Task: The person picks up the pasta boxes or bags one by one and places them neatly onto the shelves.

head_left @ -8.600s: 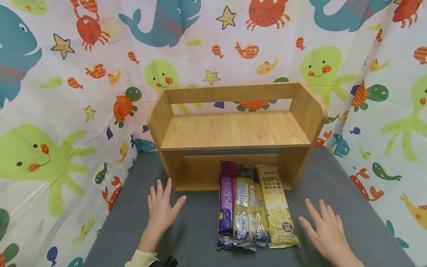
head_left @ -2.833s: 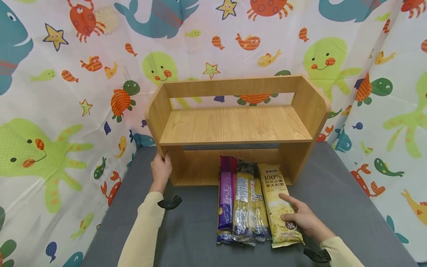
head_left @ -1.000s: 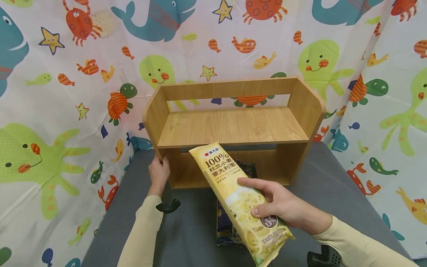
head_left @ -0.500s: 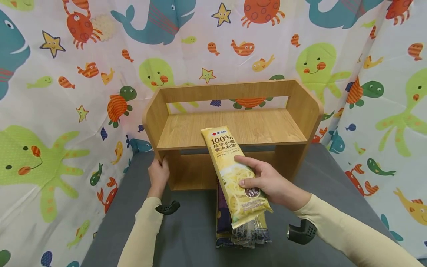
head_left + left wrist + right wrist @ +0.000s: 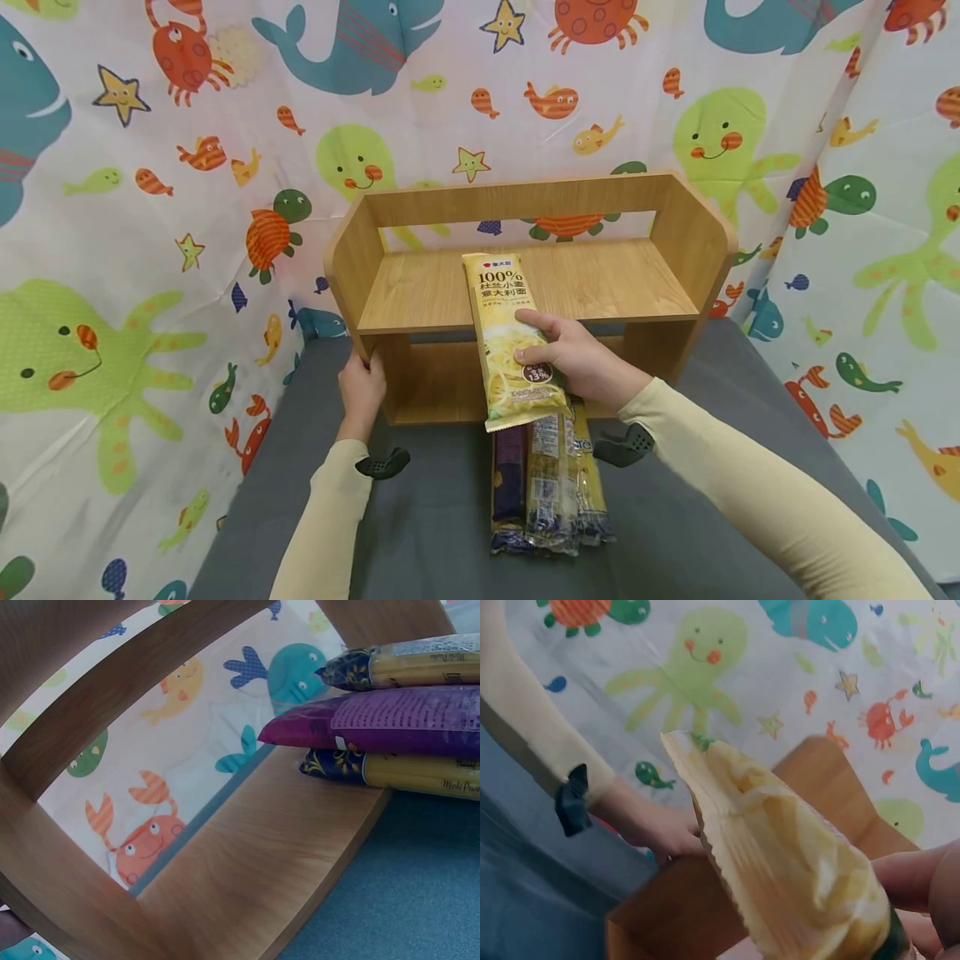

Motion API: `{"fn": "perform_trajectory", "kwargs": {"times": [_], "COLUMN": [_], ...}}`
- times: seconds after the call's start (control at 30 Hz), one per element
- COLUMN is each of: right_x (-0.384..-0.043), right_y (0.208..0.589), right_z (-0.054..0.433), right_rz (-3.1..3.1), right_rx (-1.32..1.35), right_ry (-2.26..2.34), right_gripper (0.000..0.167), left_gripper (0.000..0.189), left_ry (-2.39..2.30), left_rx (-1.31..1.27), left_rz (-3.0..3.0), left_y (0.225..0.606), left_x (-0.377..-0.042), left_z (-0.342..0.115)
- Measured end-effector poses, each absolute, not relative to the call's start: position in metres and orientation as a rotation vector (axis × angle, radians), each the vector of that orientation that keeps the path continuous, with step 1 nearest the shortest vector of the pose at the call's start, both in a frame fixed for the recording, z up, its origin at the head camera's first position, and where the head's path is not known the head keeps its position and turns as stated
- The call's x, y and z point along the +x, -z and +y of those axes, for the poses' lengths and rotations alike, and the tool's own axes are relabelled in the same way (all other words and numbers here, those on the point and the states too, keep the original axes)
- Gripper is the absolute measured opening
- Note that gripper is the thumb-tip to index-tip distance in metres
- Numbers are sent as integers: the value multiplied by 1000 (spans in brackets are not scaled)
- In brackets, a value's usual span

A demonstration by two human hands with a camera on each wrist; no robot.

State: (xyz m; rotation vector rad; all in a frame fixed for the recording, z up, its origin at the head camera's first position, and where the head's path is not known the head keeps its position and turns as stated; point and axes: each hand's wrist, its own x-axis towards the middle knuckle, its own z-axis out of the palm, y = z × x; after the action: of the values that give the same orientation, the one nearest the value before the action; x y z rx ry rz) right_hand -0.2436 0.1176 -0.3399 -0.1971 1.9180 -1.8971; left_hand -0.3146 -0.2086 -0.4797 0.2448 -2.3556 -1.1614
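Observation:
My right hand (image 5: 577, 354) holds a yellow packet of pasta (image 5: 501, 358), thumb on its printed front. The packet's top end overlaps the upper board of a small wooden shelf (image 5: 615, 283) in the head view. In the right wrist view, the crimped end of the pasta packet (image 5: 780, 855) fills the middle. My left hand (image 5: 362, 390) grips the shelf's left side panel just under the upper board. Below the held packet lie a purple packet (image 5: 510, 479), a clear-and-yellow spaghetti packet (image 5: 551, 492) and another yellow packet (image 5: 592, 500), their upper ends hidden.
In the left wrist view, a purple packet (image 5: 405, 724) is stacked between yellow packets, their ends over the shelf's bottom board (image 5: 247, 847). A grey cloth (image 5: 435, 517) covers the table. A sea-animal curtain (image 5: 247, 100) hangs behind and at both sides.
My left hand took hold of the shelf's side. My right hand picked up the yellow pasta packet from the row's right end and moved it left, then up and forward to the upper board.

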Motion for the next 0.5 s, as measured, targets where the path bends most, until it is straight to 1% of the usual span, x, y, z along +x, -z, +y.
{"fn": "perform_trajectory", "kwargs": {"times": [0.27,0.5], "right_x": [-267,-276], "right_y": [335,334], "right_z": [103,97], "right_rz": [2041,2018], "right_rx": [-184,-135], "right_ry": [1833,1844], "right_gripper": [78,78], "left_gripper": [34,34], "left_ry": [1157,1149], "left_rx": [249,246], "left_rz": [-2354,-2352], "left_y": [481,483], "left_x": [-313,-315], "left_z": [-208,-209]}}
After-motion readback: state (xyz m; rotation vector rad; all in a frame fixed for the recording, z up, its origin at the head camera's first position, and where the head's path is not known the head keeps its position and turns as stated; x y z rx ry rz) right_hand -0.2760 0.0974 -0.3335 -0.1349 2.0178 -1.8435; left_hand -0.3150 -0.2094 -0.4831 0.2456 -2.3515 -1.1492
